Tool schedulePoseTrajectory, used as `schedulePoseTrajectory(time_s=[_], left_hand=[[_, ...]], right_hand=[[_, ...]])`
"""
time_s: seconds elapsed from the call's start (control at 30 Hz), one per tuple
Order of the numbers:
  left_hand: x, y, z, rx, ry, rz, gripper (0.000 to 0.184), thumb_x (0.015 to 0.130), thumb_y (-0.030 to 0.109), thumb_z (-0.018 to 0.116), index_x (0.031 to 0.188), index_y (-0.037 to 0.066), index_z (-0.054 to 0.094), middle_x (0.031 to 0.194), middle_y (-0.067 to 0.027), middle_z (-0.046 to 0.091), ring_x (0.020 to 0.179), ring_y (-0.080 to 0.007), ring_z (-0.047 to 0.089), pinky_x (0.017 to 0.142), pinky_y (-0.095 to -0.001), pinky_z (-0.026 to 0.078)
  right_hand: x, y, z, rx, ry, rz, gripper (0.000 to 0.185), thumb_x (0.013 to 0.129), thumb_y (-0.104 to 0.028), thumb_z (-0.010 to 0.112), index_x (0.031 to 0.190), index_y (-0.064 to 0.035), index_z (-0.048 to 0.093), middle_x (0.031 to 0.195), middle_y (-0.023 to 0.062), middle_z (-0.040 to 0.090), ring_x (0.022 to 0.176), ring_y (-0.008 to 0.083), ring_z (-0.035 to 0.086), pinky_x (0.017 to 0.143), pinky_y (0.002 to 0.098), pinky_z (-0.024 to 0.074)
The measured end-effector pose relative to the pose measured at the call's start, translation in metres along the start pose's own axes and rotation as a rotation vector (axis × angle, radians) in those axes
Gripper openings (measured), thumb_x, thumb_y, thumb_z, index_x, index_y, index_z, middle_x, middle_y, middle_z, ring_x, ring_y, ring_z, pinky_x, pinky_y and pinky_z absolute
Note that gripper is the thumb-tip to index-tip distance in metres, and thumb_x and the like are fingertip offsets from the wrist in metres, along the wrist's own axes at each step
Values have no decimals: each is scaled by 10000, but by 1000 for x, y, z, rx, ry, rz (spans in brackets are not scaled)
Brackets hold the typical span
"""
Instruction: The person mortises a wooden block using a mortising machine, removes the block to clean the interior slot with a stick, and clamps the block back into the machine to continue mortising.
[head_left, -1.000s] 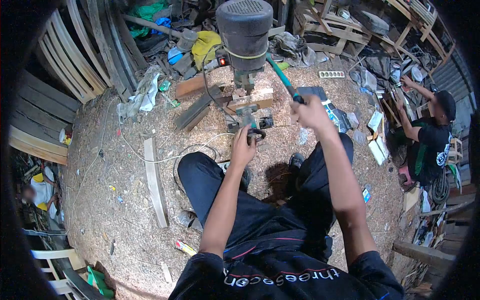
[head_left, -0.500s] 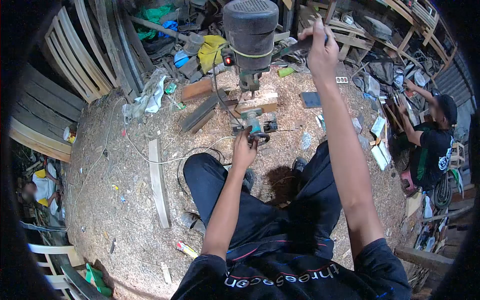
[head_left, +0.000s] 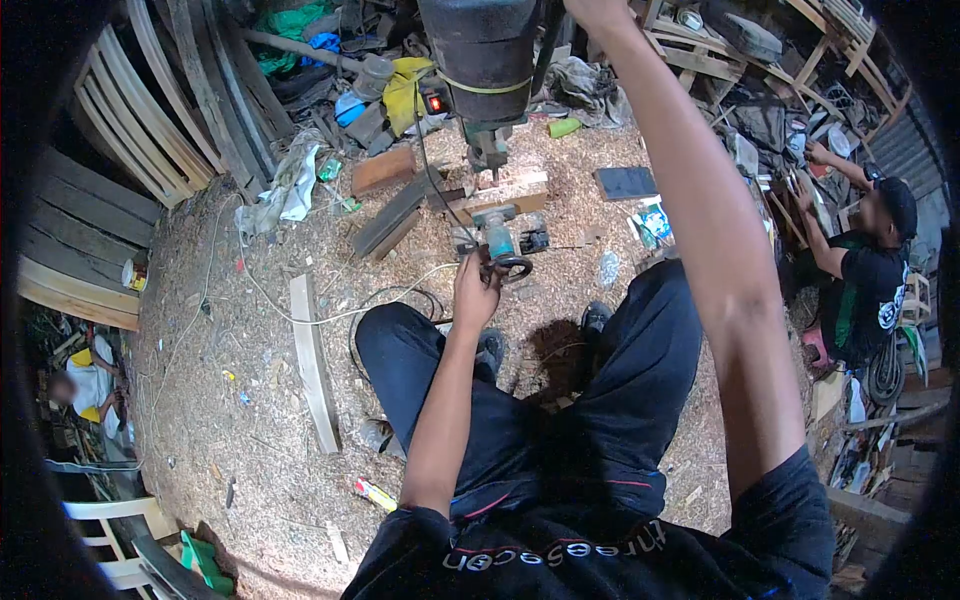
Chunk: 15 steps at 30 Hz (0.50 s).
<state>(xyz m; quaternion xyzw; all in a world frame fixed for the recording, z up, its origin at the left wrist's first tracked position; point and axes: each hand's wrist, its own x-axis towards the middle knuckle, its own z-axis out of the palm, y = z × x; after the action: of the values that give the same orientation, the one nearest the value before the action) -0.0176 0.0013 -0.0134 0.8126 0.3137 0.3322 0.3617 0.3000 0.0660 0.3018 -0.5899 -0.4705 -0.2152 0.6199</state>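
Observation:
My left hand (head_left: 474,292) is closed on the black handwheel (head_left: 512,268) of a blue-green machine vise (head_left: 500,230). A pale wooden block (head_left: 518,198) sits at the far side of the vise, under the chuck (head_left: 487,155) of a drill press (head_left: 480,45). Its switch (head_left: 434,103) glows red. The gap between bit and wood is too small to judge. At the top edge, my right hand (head_left: 598,12) is beside the dark feed lever (head_left: 549,45); its fingers are cut off by the frame.
Dark timber (head_left: 395,220) and a reddish block (head_left: 384,171) lie left of the vise. A long board (head_left: 314,362) and a cable (head_left: 300,318) cross the chip-strewn floor. A co-worker (head_left: 870,250) sits at right, another person (head_left: 90,385) at far left. Curved slats (head_left: 130,110) lean at upper left.
My right hand has moved up to the frame's top edge, and the feed lever has swung steeper. My left hand stays at the handwheel. The whole view has shifted slightly.

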Motion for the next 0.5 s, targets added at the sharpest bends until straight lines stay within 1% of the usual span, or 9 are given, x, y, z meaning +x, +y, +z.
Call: schedulePoseTrajectory(time_s=[0.13, 0.23, 0.3, 0.33, 0.37, 0.4, 0.43, 0.47, 0.5], left_hand=[[0, -16, 4, 51, -19, -57, 393, 845, 35, 619, 1227, -21, 545, 1108, -233, 603, 1060, -416, 574, 910, -434, 463], [1, -34, 15, 66, 19, -49, 382, 858, 53, 603, 1229, -16, 545, 1144, -234, 603, 1085, -410, 572, 937, -425, 460], [1, -32, 13, 31, -10, -83, 377, 866, 77, 600, 1227, -18, 548, 1157, -240, 604, 1095, -409, 572, 953, -427, 456], [2, -32, 12, 13, -22, -100, 375, 871, 89, 598, 1226, -19, 549, 1163, -242, 605, 1100, -408, 571, 962, -428, 454], [1, -35, 13, 6, -30, -129, 377, 869, 98, 604, 1225, -14, 553, 1162, -241, 611, 1107, -407, 573, 965, -427, 451], [3, -39, 15, -1, -34, -156, 379, 867, 107, 610, 1224, -8, 558, 1161, -239, 617, 1113, -406, 574, 968, -427, 448], [1, -45, 17, -7, -41, -187, 381, 866, 117, 616, 1224, -3, 562, 1160, -237, 623, 1120, -405, 576, 972, -426, 445], [-1, -54, 20, 39, -43, -175, 378, 866, 121, 618, 1217, -7, 566, 1157, -238, 625, 1119, -403, 578, 969, -422, 448], [-1, -64, 22, 86, -42, -160, 374, 866, 126, 620, 1210, -12, 570, 1154, -239, 627, 1118, -400, 580, 967, -418, 451]], right_hand=[[-8, 8, 2, 7, -64, 50, 332, 1029, -333, 437, 1107, -13, 482, 914, 251, 598, 845, 445, 582, 735, 489, 448], [-45, 16, 9, 0, 184, -187, 359, 1015, -353, 481, 954, -6, 550, 775, 177, 616, 711, 343, 598, 661, 431, 454], [-87, 40, 2, 70, 86, -25, 463, 981, -436, 525, 1076, 17, 538, 880, 134, 614, 739, 225, 586, 712, 362, 464], [-119, 24, -8, 20, 82, 165, 486, 974, -371, 545, 1208, 46, 460, 992, 191, 606, 848, 294, 613, 800, 402, 477], [-148, 26, -14, -57, 65, 221, 482, 961, -324, 570, 1211, 68, 444, 1014, 205, 606, 904, 298, 613, 829, 402, 476], [-183, 57, -11, -30, 28, 301, 475, 947, -293, 593, 1214, 70, 442, 1033, 208, 602, 923, 321, 604, 841, 424, 471], [-230, 89, -9, -100, -22, 380, 491, 934, -308, 611, 1202, 78, 469, 1033, 222, 611, 933, 365, 609, 855, 443, 469], [-270, 96, -15, -101, -181, 635, 495, 915, -349, 618, 1158, 74, 528, 1047, 254, 629, 989, 398, 613, 893, 451, 464], [-303, 95, -27, -134, -379, 781, 543, 892, -390, 622, 1148, 85, 563, 1065, 299, 644, 1047, 392, 627, 915, 434, 470]])
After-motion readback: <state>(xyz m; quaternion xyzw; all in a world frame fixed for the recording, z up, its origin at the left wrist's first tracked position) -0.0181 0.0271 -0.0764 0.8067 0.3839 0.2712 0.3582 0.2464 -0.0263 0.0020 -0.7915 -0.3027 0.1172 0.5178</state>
